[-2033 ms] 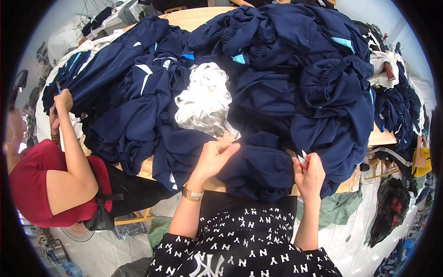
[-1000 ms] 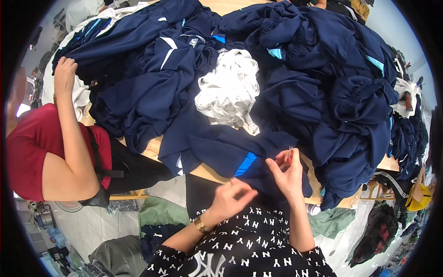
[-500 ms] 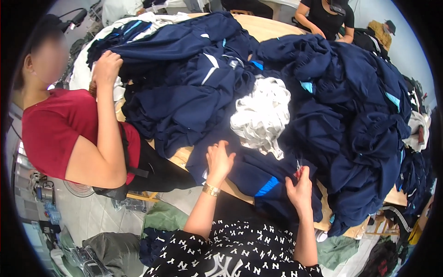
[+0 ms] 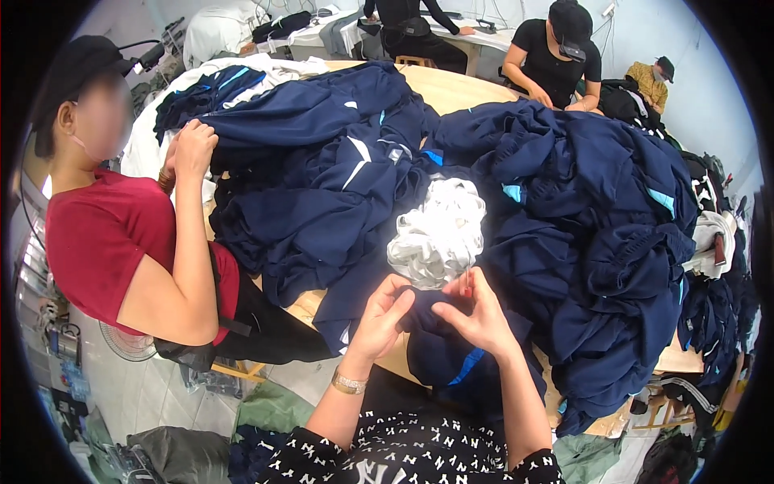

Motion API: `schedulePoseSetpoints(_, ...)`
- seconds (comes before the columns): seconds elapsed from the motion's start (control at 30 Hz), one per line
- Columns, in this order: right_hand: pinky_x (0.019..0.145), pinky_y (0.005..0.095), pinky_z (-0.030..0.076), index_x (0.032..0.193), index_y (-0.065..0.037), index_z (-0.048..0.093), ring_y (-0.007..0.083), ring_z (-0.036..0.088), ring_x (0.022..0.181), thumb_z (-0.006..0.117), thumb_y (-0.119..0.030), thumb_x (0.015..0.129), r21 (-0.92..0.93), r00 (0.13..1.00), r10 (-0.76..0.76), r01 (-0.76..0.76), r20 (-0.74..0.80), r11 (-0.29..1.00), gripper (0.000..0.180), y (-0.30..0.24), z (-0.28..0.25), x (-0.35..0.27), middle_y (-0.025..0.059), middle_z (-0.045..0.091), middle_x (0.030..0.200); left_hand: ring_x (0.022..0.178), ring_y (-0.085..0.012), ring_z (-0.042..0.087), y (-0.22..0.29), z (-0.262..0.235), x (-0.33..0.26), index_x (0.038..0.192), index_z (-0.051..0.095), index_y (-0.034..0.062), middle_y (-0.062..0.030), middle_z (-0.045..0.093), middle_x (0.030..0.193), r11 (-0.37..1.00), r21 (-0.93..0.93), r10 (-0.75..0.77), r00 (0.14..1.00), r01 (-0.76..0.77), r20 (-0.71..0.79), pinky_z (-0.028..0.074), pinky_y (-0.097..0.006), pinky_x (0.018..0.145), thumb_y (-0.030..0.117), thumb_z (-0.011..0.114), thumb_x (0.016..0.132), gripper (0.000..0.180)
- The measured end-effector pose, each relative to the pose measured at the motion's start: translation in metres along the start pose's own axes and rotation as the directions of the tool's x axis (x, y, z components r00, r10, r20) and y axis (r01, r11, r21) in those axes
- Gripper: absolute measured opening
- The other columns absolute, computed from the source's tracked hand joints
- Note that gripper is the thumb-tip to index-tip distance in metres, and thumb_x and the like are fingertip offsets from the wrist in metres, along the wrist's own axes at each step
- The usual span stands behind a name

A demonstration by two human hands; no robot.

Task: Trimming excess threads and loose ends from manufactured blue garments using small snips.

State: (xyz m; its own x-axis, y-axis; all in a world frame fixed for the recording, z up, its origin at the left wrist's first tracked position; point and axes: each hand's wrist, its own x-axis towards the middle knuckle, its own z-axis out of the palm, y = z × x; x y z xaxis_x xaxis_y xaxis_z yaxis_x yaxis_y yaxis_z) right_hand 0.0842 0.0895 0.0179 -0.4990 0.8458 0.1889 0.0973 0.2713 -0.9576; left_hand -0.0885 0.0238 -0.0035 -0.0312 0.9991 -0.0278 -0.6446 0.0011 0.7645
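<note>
Left hand: the edge of a navy garment (image 4: 439,343) appears to be pinched between thumb and fingers of the left hand (image 4: 382,319); a gold-coloured bracelet (image 4: 349,383) is worn at the wrist.
Right hand: a small red tool (image 4: 468,289) is held among the curled fingers of the right hand (image 4: 484,316); whether cloth is also gripped there cannot be told.
Garment: it is stretched out below and between both hands, over the near table edge, and is marked by a bright blue stripe (image 4: 466,367).
White bands: a tangled heap (image 4: 439,230) is set just beyond the hands.
Navy piles: the wooden table (image 4: 463,90) is covered left and right.
Co-worker: on the left, navy cloth is held by a person in a red shirt (image 4: 101,250).
</note>
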Motion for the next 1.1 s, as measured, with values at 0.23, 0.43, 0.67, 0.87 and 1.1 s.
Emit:
schedulePoseSetpoints(0.23,0.071,0.0219,0.041,0.08,-0.01,0.033,0.0081,0.047,0.078,0.07,0.0,0.078,0.476,0.999,0.029,-0.013,-0.027,0.879,0.038,-0.024,-0.014,0.008,0.0026,0.051,0.083,0.079,-0.0047,0.051,0.028,0.021,0.016,0.088,0.056,0.0026,0.0013,0.057,0.083,0.697,0.663,0.338,0.941,-0.272,0.031,0.042,-0.02,0.073,0.007,0.061,0.088,0.006)
schedulePoseSetpoints(0.43,0.072,0.0224,0.041,0.079,-0.012,0.033,0.0083,0.05,0.075,0.07,0.002,0.073,0.332,0.981,-0.137,0.175,-0.134,0.927,0.04,-0.076,-0.035,0.014,0.0023,0.055,0.081,0.081,-0.0093,0.061,0.088,0.071,0.016,0.088,0.064,-0.0008,-0.0046,0.064,0.084,0.5,0.702,0.528,0.821,-0.507,0.217,0.05,-0.024,0.073,-0.003,0.068,0.079,0.01)
schedulePoseSetpoints(0.67,0.065,0.0188,0.034,0.082,-0.012,0.033,0.0066,0.042,0.069,0.071,-0.002,0.072,0.374,0.986,-0.065,0.119,-0.155,0.92,0.041,-0.077,-0.036,0.005,0.0014,0.047,0.078,0.085,-0.0092,0.049,0.051,0.058,0.03,0.095,0.051,0.0021,-0.0014,0.052,0.085,0.593,0.649,0.368,0.878,-0.476,0.307,0.041,-0.024,0.079,0.014,0.053,0.093,0.013)
schedulePoseSetpoints(0.87,0.064,0.0187,0.035,0.082,-0.009,0.039,0.0056,0.041,0.068,0.063,0.004,0.079,0.258,0.966,-0.044,0.111,-0.253,0.96,0.028,-0.019,-0.04,0.007,0.0002,0.048,0.076,0.084,-0.0027,0.039,-0.006,0.039,0.029,0.094,0.05,0.0066,0.0053,0.043,0.086,0.904,0.347,0.231,0.968,-0.251,0.099,0.036,-0.019,0.077,0.021,0.046,0.099,0.016)
schedulePoseSetpoints(1.1,0.058,0.0222,0.042,0.089,-0.003,0.049,0.0108,0.054,0.062,0.037,-0.023,0.099,0.051,0.981,0.013,-0.003,-0.192,0.999,0.026,-0.023,-0.033,0.01,0.0055,0.056,0.075,0.082,-0.0041,0.044,0.024,0.029,0.026,0.094,0.056,0.0064,0.0052,0.05,0.086,0.948,0.257,0.246,0.946,-0.19,-0.21,0.037,-0.021,0.075,0.025,0.048,0.098,0.021)
